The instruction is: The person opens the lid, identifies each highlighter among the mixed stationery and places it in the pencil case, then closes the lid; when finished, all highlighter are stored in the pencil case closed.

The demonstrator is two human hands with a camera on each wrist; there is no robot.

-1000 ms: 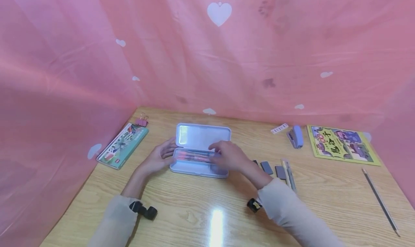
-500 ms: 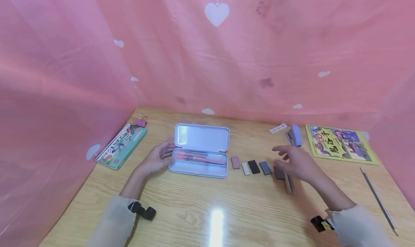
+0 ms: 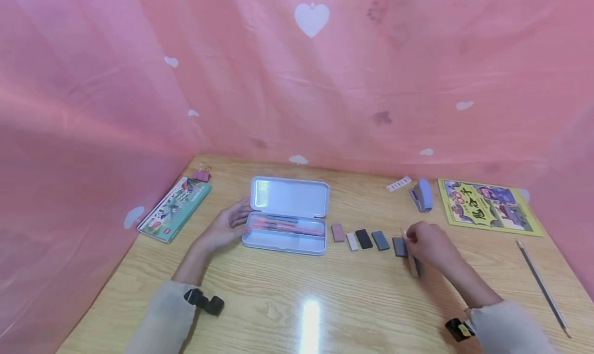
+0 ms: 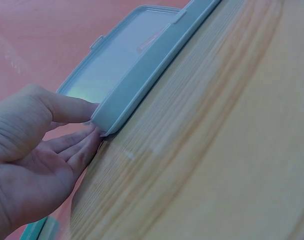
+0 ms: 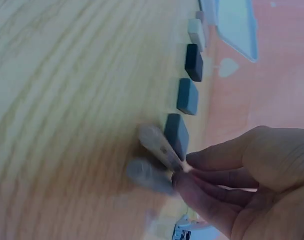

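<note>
An open light-blue pencil case (image 3: 284, 246) holds several pinkish pens (image 3: 287, 227) in its back compartment. My left hand (image 3: 227, 226) holds the case's left end; in the left wrist view its thumb (image 4: 74, 109) lies against the corner, with the other fingers low behind it. My right hand (image 3: 431, 244) pinches a beige pen (image 5: 159, 146) between thumb and fingertips at the far end of the pen. Right beside it lies a grey pen (image 5: 147, 176), partly hidden by the hand in the head view. A dark grey eraser (image 3: 399, 247) sits just left of the pens.
Pink (image 3: 337, 233), white (image 3: 352, 242), black (image 3: 364, 239) and blue-grey (image 3: 380, 240) erasers form a row. Behind are a stapler (image 3: 421, 195), a small white strip (image 3: 399, 183) and a yellow book (image 3: 492, 208). A pencil (image 3: 543, 288) lies right; a teal box (image 3: 175, 209) and binder clip (image 3: 201, 175) left.
My right hand has moved from the pencil case to the pens on the right and now pinches the beige one. The left hand has stayed at the case.
</note>
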